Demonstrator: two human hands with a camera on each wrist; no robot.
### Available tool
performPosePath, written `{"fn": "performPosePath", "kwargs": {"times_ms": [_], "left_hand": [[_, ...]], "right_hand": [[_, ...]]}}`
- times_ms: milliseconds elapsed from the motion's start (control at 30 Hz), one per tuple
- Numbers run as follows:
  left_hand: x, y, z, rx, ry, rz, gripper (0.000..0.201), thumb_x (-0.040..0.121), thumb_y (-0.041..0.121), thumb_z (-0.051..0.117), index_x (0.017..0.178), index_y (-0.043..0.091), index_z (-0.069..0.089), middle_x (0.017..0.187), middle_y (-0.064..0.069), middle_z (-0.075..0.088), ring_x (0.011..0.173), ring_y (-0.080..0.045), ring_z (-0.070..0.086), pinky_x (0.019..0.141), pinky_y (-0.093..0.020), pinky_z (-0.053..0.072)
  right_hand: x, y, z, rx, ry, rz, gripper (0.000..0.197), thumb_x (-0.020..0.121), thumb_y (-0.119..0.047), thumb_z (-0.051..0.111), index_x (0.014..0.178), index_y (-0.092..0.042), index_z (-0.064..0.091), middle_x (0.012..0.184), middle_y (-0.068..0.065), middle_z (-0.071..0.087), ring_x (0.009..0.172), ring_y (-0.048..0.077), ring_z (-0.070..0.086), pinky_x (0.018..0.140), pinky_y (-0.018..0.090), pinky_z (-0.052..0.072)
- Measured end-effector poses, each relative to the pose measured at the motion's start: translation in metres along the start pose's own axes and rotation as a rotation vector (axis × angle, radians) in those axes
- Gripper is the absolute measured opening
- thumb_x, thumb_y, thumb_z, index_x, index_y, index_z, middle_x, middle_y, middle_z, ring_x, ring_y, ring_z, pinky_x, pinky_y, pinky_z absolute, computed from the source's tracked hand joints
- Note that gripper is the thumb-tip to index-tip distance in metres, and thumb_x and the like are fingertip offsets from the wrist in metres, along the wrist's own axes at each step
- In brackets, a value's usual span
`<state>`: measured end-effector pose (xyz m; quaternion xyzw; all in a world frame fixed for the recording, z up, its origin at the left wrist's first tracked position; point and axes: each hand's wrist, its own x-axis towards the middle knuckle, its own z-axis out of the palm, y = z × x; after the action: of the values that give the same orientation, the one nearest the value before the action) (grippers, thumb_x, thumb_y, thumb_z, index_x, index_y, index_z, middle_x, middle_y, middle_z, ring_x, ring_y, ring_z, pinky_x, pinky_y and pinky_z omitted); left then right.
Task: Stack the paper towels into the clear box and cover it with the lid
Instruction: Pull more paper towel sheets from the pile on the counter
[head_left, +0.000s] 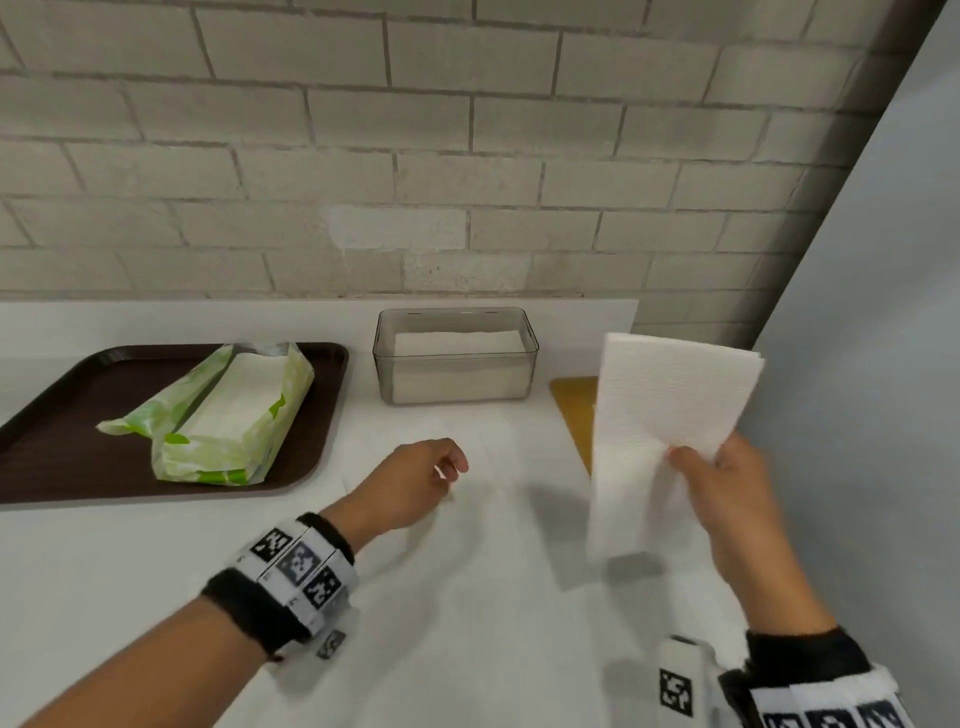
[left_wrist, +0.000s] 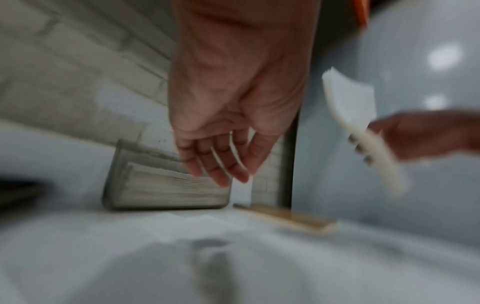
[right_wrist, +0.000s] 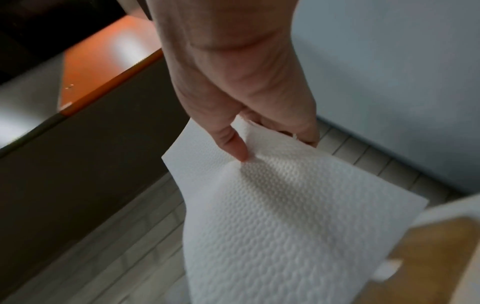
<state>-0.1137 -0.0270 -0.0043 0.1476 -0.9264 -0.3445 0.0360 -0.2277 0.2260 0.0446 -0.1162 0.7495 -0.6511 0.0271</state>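
Above the counter (head_left: 156, 561), my right hand (head_left: 727, 493) pinches a folded towel (head_left: 670, 415) upright, thumb in front, fingers behind. My left hand (head_left: 415, 483) hovers relaxed, holding nothing. Behind them the box (head_left: 455, 358) holds stacked towels, with the lid (head_left: 574, 410) just beside it.

Left hand (left_wrist: 233, 107) with loose fingers above tabletop (left_wrist: 155, 257), clear box (left_wrist: 161, 189) of paper towels beyond, right hand (left_wrist: 426, 135) pinching folded towels (left_wrist: 355, 115), wooden lid (left_wrist: 288, 218) lying flat
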Motion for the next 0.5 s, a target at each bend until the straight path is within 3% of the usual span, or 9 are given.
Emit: {"fn": "performPosePath", "kwargs": {"times_ms": [100, 200, 300, 333, 400, 500], "left_hand": [[0.031, -0.01, -0.006, 0.418, -0.197, 0.167, 0.031, 0.088, 0.013, 0.061, 0.118, 0.023, 0.056, 0.117, 0.005, 0.057, 0.109, -0.016, 0.051, 0.09, -0.022, 0.039], [0.057, -0.005, -0.001, 0.601, -0.386, 0.305, 0.051, 0.084, 0.018, 0.067, 0.131, 0.027, 0.049, 0.132, 0.005, 0.05, 0.121, -0.018, 0.042, 0.099, -0.034, 0.037], [0.072, 0.009, 0.009, 0.684, -0.552, 0.41, 0.058, 0.081, 0.013, 0.068, 0.134, 0.026, 0.047, 0.138, 0.005, 0.046, 0.127, -0.018, 0.037, 0.1, -0.032, 0.034], [0.076, 0.014, 0.013, 0.719, -0.593, 0.442, 0.059, 0.08, 0.011, 0.068, 0.134, 0.025, 0.047, 0.138, 0.005, 0.046, 0.127, -0.019, 0.037, 0.099, -0.033, 0.034], [0.082, 0.021, 0.02, 0.771, -0.657, 0.489, 0.063, 0.077, 0.006, 0.068, 0.133, 0.024, 0.046, 0.137, 0.003, 0.044, 0.125, -0.021, 0.038, 0.095, -0.035, 0.037], [0.086, 0.026, 0.024, 0.801, -0.711, 0.535, 0.061, 0.074, 0.001, 0.066, 0.128, 0.021, 0.047, 0.126, 0.001, 0.046, 0.116, -0.022, 0.041, 0.081, -0.034, 0.039]], "right_hand": [[0.001, 0.024, -0.05, -0.056, 0.11, 0.057, 0.029, 0.085, 0.007, 0.052, 0.107, -0.008, 0.062, 0.102, 0.013, 0.065, 0.082, 0.017, 0.064, 0.067, 0.027, 0.049], [-0.014, 0.043, -0.083, -0.091, 0.128, 0.155, 0.02, 0.086, 0.006, 0.052, 0.086, -0.012, 0.062, 0.095, 0.014, 0.066, 0.091, 0.034, 0.062, 0.084, 0.045, 0.047], [-0.033, 0.055, -0.104, -0.13, 0.169, 0.213, 0.019, 0.086, 0.006, 0.052, 0.084, -0.01, 0.061, 0.091, 0.015, 0.065, 0.093, 0.037, 0.06, 0.086, 0.05, 0.045], [-0.038, 0.057, -0.109, -0.125, 0.176, 0.228, 0.017, 0.086, 0.006, 0.052, 0.088, -0.008, 0.062, 0.092, 0.016, 0.065, 0.092, 0.037, 0.06, 0.082, 0.049, 0.045], [-0.045, 0.066, -0.121, -0.136, 0.224, 0.262, 0.016, 0.086, 0.006, 0.053, 0.097, -0.002, 0.061, 0.089, 0.017, 0.063, 0.085, 0.033, 0.057, 0.07, 0.035, 0.046], [-0.05, 0.078, -0.134, -0.194, 0.294, 0.305, 0.014, 0.084, 0.005, 0.057, 0.096, -0.001, 0.063, 0.097, 0.023, 0.065, 0.076, 0.03, 0.057, 0.052, 0.017, 0.046]]}}
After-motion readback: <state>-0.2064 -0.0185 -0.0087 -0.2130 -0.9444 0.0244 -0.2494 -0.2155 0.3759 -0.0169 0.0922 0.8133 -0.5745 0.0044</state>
